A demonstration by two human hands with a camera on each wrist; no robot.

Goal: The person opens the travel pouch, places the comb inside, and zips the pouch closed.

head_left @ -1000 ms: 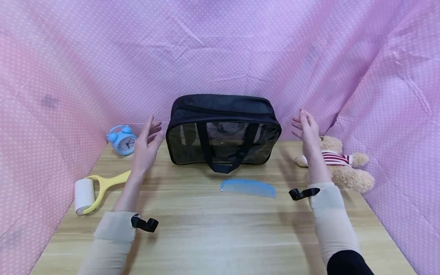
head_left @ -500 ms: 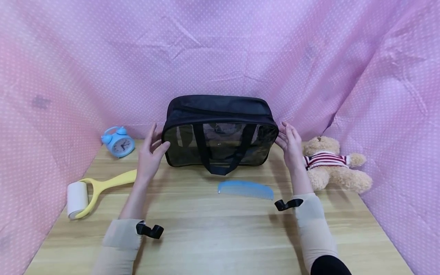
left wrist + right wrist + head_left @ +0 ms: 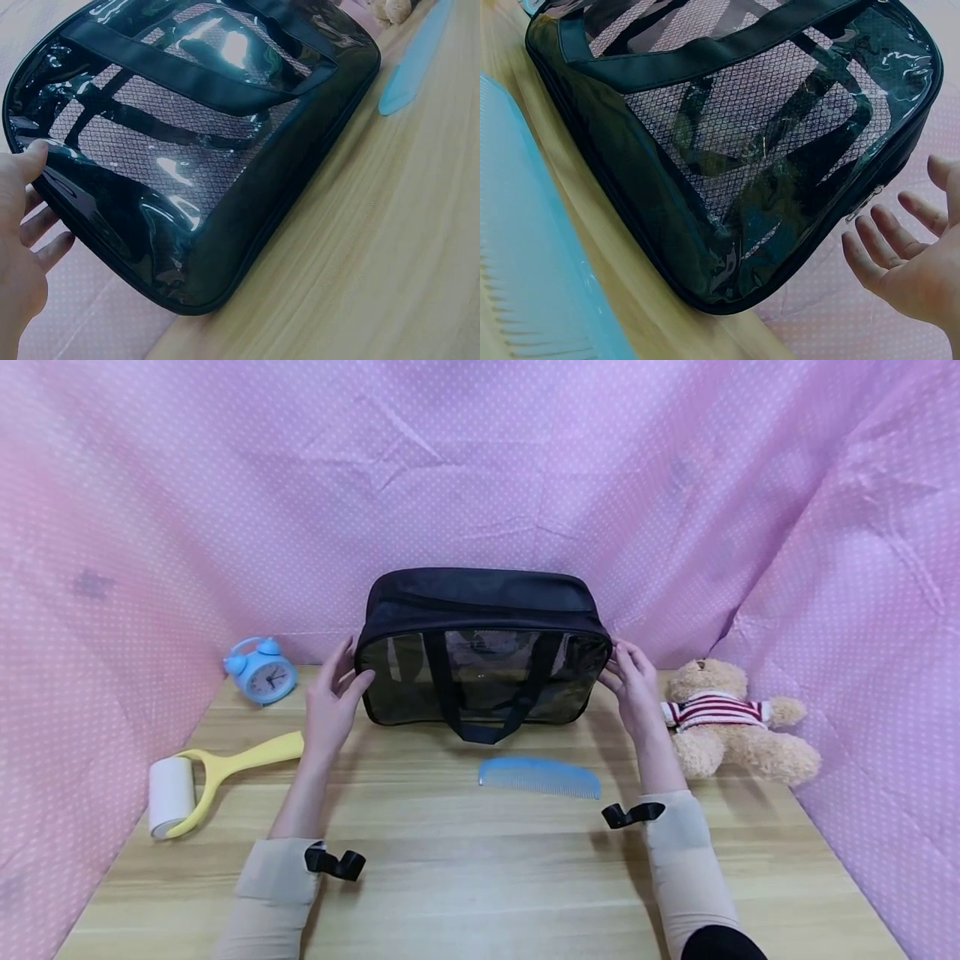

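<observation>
- The black bag (image 3: 483, 672) stands upright at the back of the desk (image 3: 480, 885), see-through front toward the person, presumably supported by its own base; its front handle (image 3: 480, 734) hangs down slack.
- At its left end, the left hand (image 3: 328, 707) lays its thumb over the front rim, fingers loosely spread behind; whether they pinch, I cannot tell. This placement would steady that edge.
- The right hand (image 3: 636, 691) is open beside the other end, fingertips near a zipper pull (image 3: 865, 203), gripping nothing; the matching position seems chosen for balance.
- The blue comb (image 3: 538, 777) lies flat in front, apart from both hands.
</observation>
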